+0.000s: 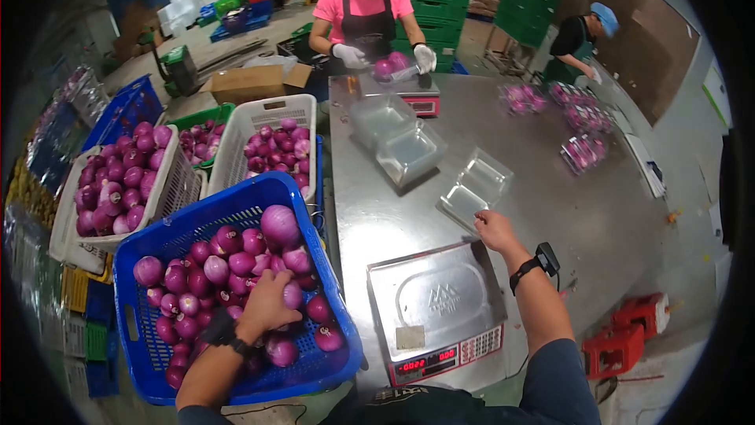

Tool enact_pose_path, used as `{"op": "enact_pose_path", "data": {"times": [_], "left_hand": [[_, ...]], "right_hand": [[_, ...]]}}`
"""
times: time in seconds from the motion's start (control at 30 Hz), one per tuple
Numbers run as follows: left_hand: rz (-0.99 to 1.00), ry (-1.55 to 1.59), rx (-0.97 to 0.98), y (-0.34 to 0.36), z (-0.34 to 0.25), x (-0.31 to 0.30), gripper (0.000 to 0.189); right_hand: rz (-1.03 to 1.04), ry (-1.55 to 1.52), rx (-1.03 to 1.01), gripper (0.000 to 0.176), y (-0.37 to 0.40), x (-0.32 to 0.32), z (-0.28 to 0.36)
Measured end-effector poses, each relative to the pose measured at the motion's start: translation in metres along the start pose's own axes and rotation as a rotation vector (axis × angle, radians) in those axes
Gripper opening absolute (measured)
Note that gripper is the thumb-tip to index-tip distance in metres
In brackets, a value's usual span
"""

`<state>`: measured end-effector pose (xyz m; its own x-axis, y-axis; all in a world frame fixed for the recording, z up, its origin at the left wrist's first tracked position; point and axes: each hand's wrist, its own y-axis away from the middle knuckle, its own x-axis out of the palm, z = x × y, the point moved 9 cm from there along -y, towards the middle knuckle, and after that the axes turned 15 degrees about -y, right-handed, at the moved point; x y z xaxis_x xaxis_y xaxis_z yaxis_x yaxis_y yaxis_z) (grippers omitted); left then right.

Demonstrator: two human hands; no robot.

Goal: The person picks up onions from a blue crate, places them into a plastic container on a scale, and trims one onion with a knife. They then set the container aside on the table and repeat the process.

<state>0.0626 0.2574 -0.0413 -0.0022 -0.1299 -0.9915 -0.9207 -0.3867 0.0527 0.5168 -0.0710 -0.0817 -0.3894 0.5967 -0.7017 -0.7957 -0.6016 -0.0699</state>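
My left hand (269, 305) reaches into a blue basket (236, 203) of red onions. Its thumb and fingers are curled round a red onion (292, 294), and the fingertips are partly hidden among the others. On the metal table, my right hand (495, 231) has its fingers pinched at the near edge of an open clear plastic clamshell box (481, 181). That box has nothing in it. Between my arms sits a weighing scale (440, 299) with a bare steel pan and a lit red display.
Stacked clear boxes (409, 154) stand beyond the scale. Opposite, a gloved person handles onions at a second scale (422, 104). Packed onions (583, 153) lie at the far right, near another person. White crates (305, 110) of onions stand left, and red boxes (613, 349) at lower right.
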Motion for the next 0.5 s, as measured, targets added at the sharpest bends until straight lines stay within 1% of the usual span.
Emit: {"op": "enact_pose_path", "data": {"times": [0.03,0.07,0.13,0.17,0.2,0.23,0.27,0.3,0.33,0.37,0.4,0.47,0.5], "left_hand": [[-0.079,0.101,-0.048,0.008,0.006,-0.019,0.088],[-0.108,0.142,-0.077,0.016,0.008,-0.036,0.085],[-0.02,0.82,-0.36,0.041,0.019,-0.051,0.083],[-0.075,1.002,-0.428,0.057,0.024,-0.059,0.084],[-0.131,1.185,-0.492,0.074,0.025,-0.065,0.084],[-0.197,1.34,-0.488,0.084,0.01,-0.085,0.088],[-0.361,1.198,-0.505,0.102,0.014,-0.103,0.092],[-0.463,1.245,-0.497,0.111,0.002,-0.117,0.095],[-0.565,1.294,-0.492,0.12,-0.013,-0.13,0.098],[-0.624,1.333,-0.504,0.129,-0.029,-0.139,0.098],[-0.682,1.372,-0.515,0.136,-0.04,-0.142,0.097],[-0.71,1.354,-0.498,0.147,-0.053,-0.136,0.1],[-0.724,1.391,-0.498,0.149,-0.061,-0.133,0.1]], "right_hand": [[0.05,0.099,-0.076,0.035,-0.014,0.013,0.0],[0.061,0.085,-0.095,0.035,-0.025,0.021,-0.005],[0.327,0.287,0.026,0.033,-0.038,0.053,-0.026],[0.317,0.249,-0.06,0.032,-0.043,0.06,-0.032],[0.323,0.239,-0.071,0.032,-0.045,0.063,-0.035],[0.349,0.262,-0.07,0.032,-0.047,0.065,-0.042],[0.366,0.286,-0.068,0.032,-0.05,0.064,-0.045],[0.359,0.281,-0.074,0.032,-0.053,0.065,-0.051],[0.333,0.3,-0.122,0.031,-0.055,0.067,-0.052],[0.309,0.322,-0.168,0.03,-0.057,0.067,-0.054],[0.312,0.321,-0.172,0.03,-0.056,0.064,-0.054],[0.22,0.219,-0.2,0.024,-0.055,0.053,-0.048],[0.224,0.215,-0.206,0.024,-0.055,0.051,-0.051]]}}
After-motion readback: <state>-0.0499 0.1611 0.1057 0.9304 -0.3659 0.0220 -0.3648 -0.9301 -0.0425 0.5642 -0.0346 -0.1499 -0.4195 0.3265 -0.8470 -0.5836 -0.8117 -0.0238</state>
